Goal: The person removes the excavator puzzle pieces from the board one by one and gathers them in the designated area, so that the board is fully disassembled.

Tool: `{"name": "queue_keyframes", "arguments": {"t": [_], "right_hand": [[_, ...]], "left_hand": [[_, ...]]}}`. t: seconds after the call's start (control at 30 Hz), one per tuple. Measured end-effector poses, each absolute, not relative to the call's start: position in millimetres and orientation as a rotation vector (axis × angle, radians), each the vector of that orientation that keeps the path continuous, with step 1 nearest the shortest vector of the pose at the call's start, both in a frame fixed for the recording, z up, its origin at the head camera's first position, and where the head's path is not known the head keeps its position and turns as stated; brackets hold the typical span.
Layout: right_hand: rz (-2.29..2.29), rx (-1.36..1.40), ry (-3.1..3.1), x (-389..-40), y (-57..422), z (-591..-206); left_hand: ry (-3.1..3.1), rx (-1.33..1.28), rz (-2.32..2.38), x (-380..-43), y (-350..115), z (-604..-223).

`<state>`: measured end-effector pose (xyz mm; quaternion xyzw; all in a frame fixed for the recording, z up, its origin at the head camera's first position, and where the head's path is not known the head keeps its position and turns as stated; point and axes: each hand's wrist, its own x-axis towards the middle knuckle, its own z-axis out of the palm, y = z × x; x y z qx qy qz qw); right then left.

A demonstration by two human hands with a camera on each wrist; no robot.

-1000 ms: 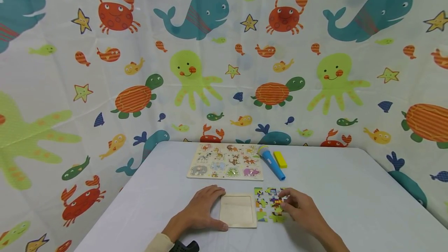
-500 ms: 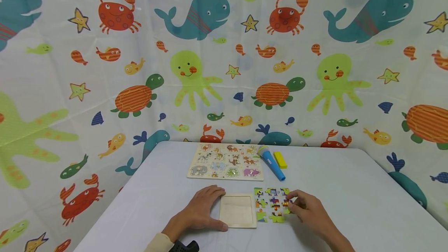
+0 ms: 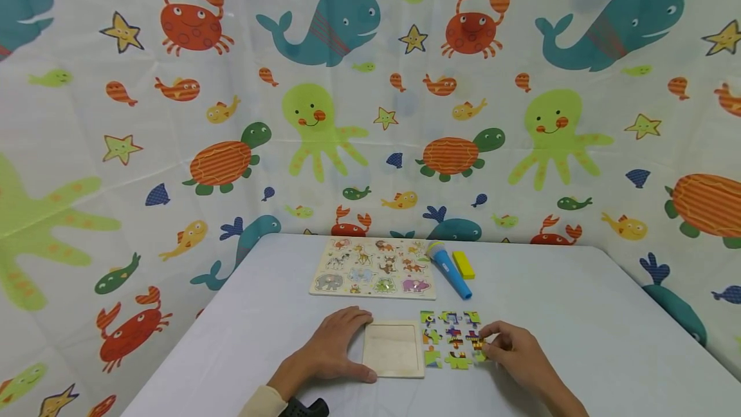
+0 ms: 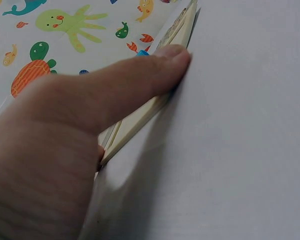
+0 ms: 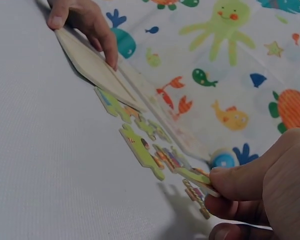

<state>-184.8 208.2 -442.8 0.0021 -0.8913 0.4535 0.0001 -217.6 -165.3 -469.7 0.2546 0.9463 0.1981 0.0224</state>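
My left hand (image 3: pixel 334 346) spans the left side of a shallow square wooden puzzle tray (image 3: pixel 393 349), thumb at the near corner and fingers at the far one. In the left wrist view the thumb (image 4: pixel 140 77) lies against the tray's edge. No pieces lie inside the tray. To its right, several colourful jigsaw pieces (image 3: pixel 458 360) are set out in rows. My right hand (image 3: pixel 515 352), at the right end of those rows, pinches a green and orange jigsaw piece (image 5: pixel 197 179) between thumb and finger. That piece is tilted, over another piece (image 5: pixel 196 197) on the table.
Behind the tray lies a wooden animal puzzle board (image 3: pixel 373 269). A blue toy microphone (image 3: pixel 450 270) and a yellow block (image 3: pixel 463 264) are beside it. The white table (image 3: pixel 579 314) meets a sea-animal printed cloth (image 3: pixel 359 121) at the back.
My right hand has shifted slightly right and toward the near side, leaving more of the right-hand column of jigsaw pieces visible. My left hand and the tray have stayed put.
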Motion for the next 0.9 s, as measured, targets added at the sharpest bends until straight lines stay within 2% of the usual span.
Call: {"name": "queue_keyframes", "arguments": {"t": [0.9], "right_hand": [[1.223, -0.063, -2.884, -184.6, 207.4, -449.0]], "left_hand": [[2.92, 0.767, 0.628, -214.6, -164.3, -465.7]]}}
